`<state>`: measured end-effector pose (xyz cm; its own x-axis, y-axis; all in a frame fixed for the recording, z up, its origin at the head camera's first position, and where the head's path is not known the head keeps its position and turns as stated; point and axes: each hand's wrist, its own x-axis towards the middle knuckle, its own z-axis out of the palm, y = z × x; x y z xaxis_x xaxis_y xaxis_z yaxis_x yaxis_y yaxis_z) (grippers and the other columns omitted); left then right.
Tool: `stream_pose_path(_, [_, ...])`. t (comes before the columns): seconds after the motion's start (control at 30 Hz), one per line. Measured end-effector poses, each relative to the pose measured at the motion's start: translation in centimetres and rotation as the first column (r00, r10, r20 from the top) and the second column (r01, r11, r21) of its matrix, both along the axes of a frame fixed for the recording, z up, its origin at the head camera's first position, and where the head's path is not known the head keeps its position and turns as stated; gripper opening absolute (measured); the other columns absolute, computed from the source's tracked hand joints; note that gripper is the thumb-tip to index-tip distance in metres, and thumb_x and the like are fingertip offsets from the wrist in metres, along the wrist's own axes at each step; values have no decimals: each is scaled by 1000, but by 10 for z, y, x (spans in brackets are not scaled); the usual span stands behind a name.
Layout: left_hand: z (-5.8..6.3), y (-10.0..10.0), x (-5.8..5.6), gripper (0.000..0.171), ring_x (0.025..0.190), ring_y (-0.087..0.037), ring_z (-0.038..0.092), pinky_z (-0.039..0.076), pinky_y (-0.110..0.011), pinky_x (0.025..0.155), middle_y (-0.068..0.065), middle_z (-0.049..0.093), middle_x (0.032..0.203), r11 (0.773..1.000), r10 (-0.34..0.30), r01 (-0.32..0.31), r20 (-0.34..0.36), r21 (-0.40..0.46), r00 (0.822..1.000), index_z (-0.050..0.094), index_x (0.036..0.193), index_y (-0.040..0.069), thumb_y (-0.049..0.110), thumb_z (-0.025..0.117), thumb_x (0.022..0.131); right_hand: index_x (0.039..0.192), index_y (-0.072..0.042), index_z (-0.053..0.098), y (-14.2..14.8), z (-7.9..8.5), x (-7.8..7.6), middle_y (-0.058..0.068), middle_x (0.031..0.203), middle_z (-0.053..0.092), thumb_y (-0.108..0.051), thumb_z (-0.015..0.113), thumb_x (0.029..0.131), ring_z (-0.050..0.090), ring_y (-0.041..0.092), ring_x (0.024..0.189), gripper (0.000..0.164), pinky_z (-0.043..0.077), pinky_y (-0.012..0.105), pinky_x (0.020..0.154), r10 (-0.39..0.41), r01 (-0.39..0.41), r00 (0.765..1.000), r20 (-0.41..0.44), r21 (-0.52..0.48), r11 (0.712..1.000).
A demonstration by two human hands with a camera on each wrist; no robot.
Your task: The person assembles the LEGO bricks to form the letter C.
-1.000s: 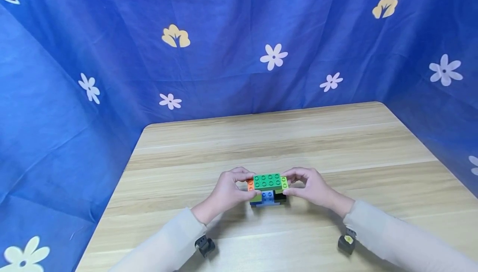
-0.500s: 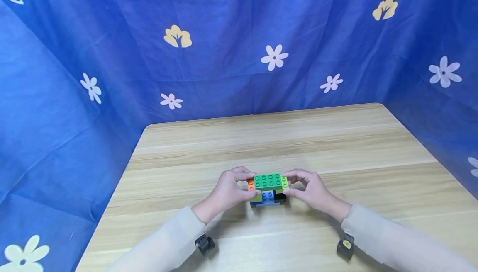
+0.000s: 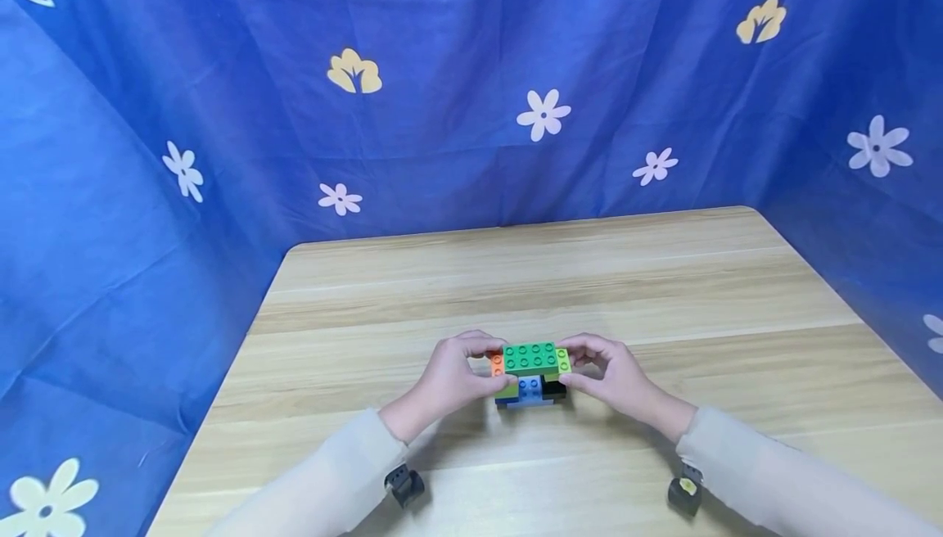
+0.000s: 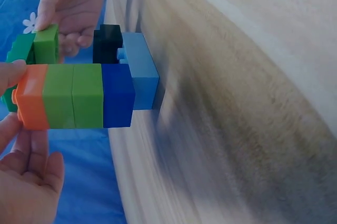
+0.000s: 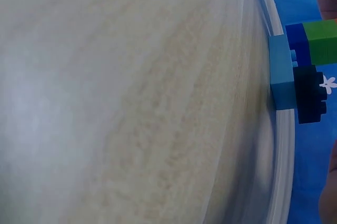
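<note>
A toy brick build stands on the table between both hands. At its foot lies a light blue brick (image 3: 530,390). A black brick (image 4: 107,45) and a dark blue brick (image 4: 118,96) sit on it. Above the dark blue one rise two lime bricks (image 4: 73,96), topped by an orange brick (image 3: 497,363). My left hand (image 3: 455,372) pinches the orange brick between thumb and fingers. A green brick (image 3: 529,358) bridges from it to a right-hand lime brick (image 3: 563,361), which my right hand (image 3: 610,367) pinches. A gap shows between that lime brick and the black one.
The wood-grain table (image 3: 354,300) stretches around the build. A blue flowered cloth (image 3: 442,111) hangs behind the table and along its sides. A small black camera (image 3: 405,485) hangs at the left cuff, another black camera (image 3: 685,494) at the right cuff.
The head view has shifted very slightly. Both hands keep the same grip, and the bricks hold their arrangement.
</note>
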<state>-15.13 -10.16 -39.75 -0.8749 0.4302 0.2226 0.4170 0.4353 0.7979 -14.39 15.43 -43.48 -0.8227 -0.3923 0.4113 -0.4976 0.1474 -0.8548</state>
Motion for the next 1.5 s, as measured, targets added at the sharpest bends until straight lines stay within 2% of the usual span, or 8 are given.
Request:
stream_pose_path(0.27, [-4,-3,3,52,95,-13,59,50,-40,87,6,67,105,999,22,-22,11,42,1000,69,114,11,22,87,67,121,1,57,8,-17,-5,9,107,64,0,78,74,60,15,90,51,53,36,83,-14,13,1000,13,66,998])
stream_pose_path(0.37, [-7,-5,5,56,96,-14,60,49,-39,88,5,66,107,999,24,-25,29,38,999,66,118,9,21,86,67,121,3,57,7,-13,-2,12,107,64,4,77,73,61,15,90,53,53,38,82,-20,20,1000,-3,79,997])
stream_pose_path(0.6, [-18,-12,9,54,98,-18,62,50,-39,89,-2,66,110,1000,24,-25,74,10,997,64,119,7,18,84,70,117,7,57,3,11,10,14,105,64,7,76,73,61,15,88,48,53,39,79,-15,18,999,-40,72,997])
stream_pose_path(0.77, [-26,-14,9,47,96,-19,63,50,-38,87,-4,68,109,1000,28,-29,87,7,996,66,116,7,15,82,73,116,7,58,4,2,7,15,105,64,9,76,72,62,15,87,47,53,37,78,-20,24,997,-72,52,998])
stream_pose_path(0.9, [-28,-14,7,44,94,-17,64,51,-35,86,-3,69,103,998,41,-46,127,36,991,66,114,5,14,81,74,118,3,58,7,-13,-1,10,103,64,7,76,73,61,14,89,49,53,32,80,-39,41,999,-36,44,998])
stream_pose_path(1.07, [-29,-13,-1,44,90,-21,65,53,-29,79,-9,69,100,991,54,-79,223,106,973,64,114,-2,13,79,76,120,3,58,6,-15,-11,9,101,65,-1,75,79,62,16,89,45,52,27,82,-65,65,994,86,8,998])
stream_pose_path(1.27, [-34,-10,-17,43,87,-23,67,56,-33,73,-16,68,102,969,102,-172,349,176,931,62,115,-7,13,77,79,122,6,57,-1,-13,-27,17,104,66,-11,72,85,65,21,91,44,53,26,81,-154,150,950,271,35,988])
stream_pose_path(1.5, [-37,-5,-33,41,83,-22,68,55,-33,71,-12,71,93,962,205,-259,396,88,895,64,113,-5,23,73,84,125,8,54,-9,-14,-48,19,109,66,-20,68,89,66,27,95,48,53,31,82,-215,203,853,475,78,976])
